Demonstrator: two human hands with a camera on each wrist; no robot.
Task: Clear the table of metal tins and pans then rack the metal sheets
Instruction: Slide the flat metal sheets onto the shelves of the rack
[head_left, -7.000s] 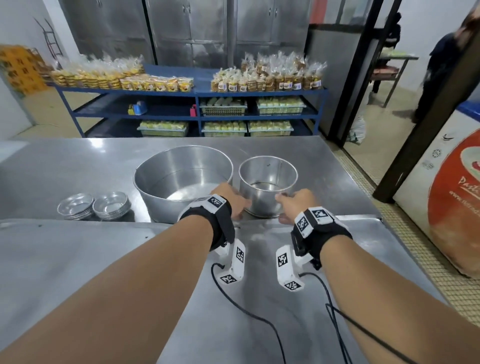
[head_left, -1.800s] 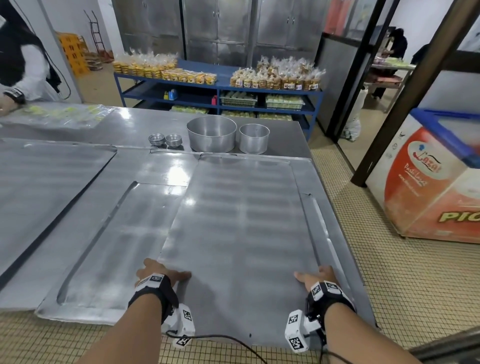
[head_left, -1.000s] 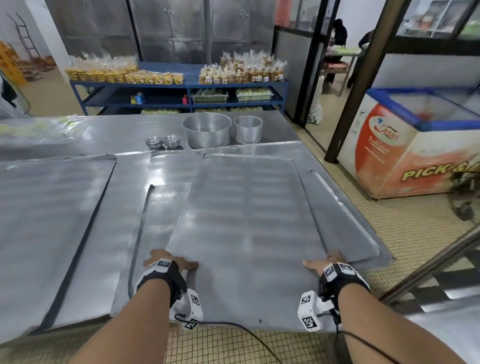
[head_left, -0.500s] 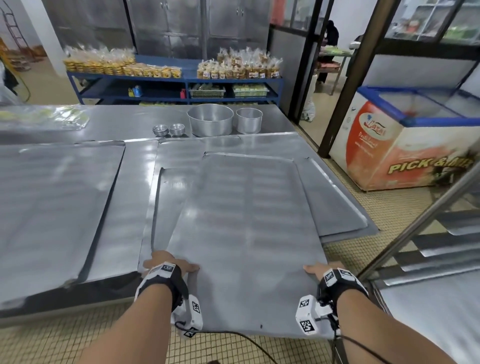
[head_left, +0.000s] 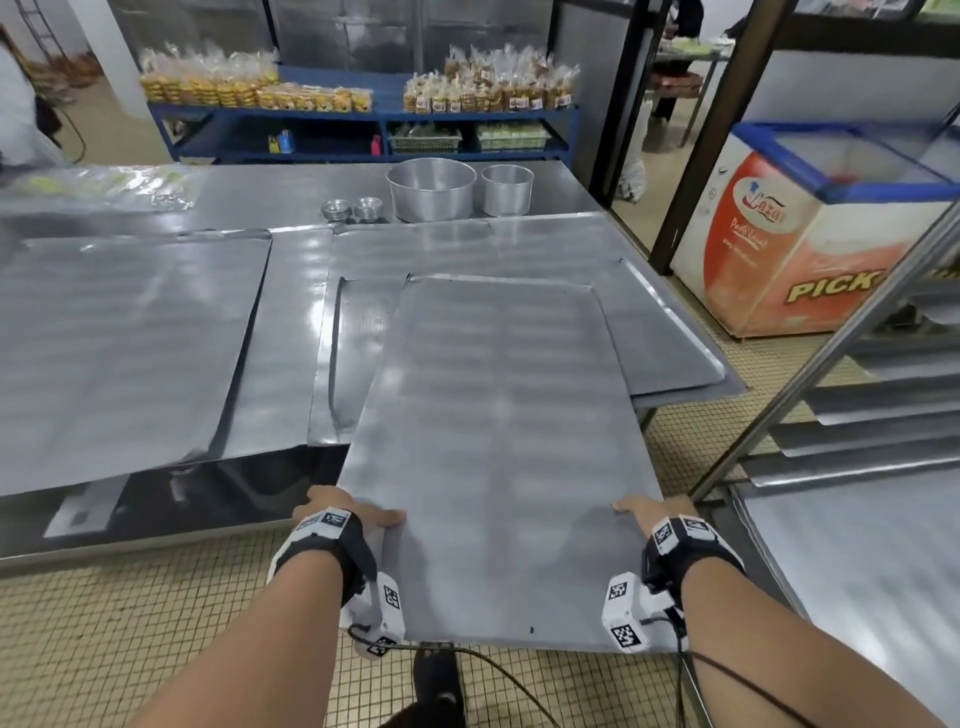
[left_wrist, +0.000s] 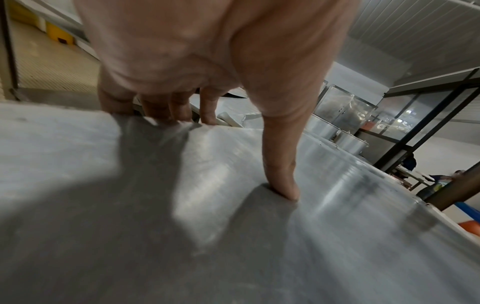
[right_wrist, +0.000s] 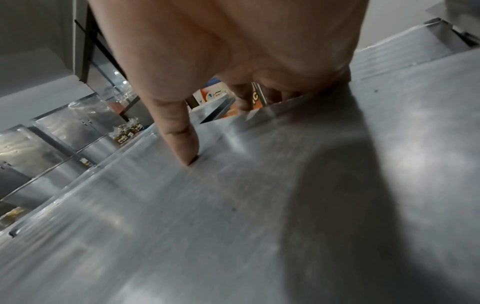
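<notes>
Metal sheet (head_left: 498, 441): near end carried clear of the bench (head_left: 291, 332), far end over other sheets (head_left: 670, 332). Gripped at both side edges, left hand (head_left: 332, 512) and right hand (head_left: 649, 512), thumbs on top, fingers (left_wrist: 155, 109) curled beneath. Likely thin, broad, flexing, smooth; best held wide. Large pan (head_left: 431, 189), smaller tin (head_left: 506, 189): contents unseen.

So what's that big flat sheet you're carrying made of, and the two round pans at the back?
Sheet: seemingly thin aluminium or steel, brushed matte grey with soft banded reflections. Large pan and small pan: similar bare silvery metal, dull satin walls.
</notes>
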